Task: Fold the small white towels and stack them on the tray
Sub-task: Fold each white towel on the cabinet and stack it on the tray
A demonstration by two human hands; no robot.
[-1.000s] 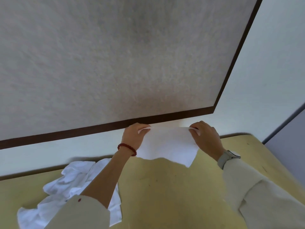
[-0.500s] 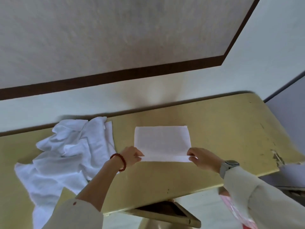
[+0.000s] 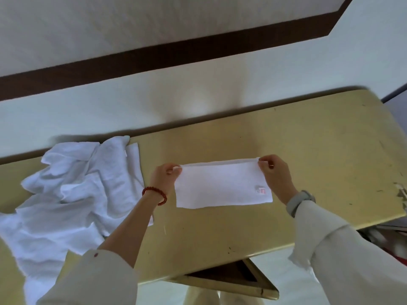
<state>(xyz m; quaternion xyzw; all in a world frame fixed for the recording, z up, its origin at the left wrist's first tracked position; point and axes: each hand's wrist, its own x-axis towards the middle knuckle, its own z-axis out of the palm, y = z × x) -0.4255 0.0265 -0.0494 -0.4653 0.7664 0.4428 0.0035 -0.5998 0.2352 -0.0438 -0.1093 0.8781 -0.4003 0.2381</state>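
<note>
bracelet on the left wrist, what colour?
Dark red beads; the bracelet shows clearly in the head view.

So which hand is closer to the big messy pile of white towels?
Left. The left hand is just beside the crumpled pile of white towels; the right hand is across the folded towel.

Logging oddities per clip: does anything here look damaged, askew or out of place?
The table is chipped at its right edge, with scuffs nearby. The unfolded towels lie in a rumpled heap, partly hanging over the near left edge. No tray is in view. The towel held by both hands looks tidy.
</note>
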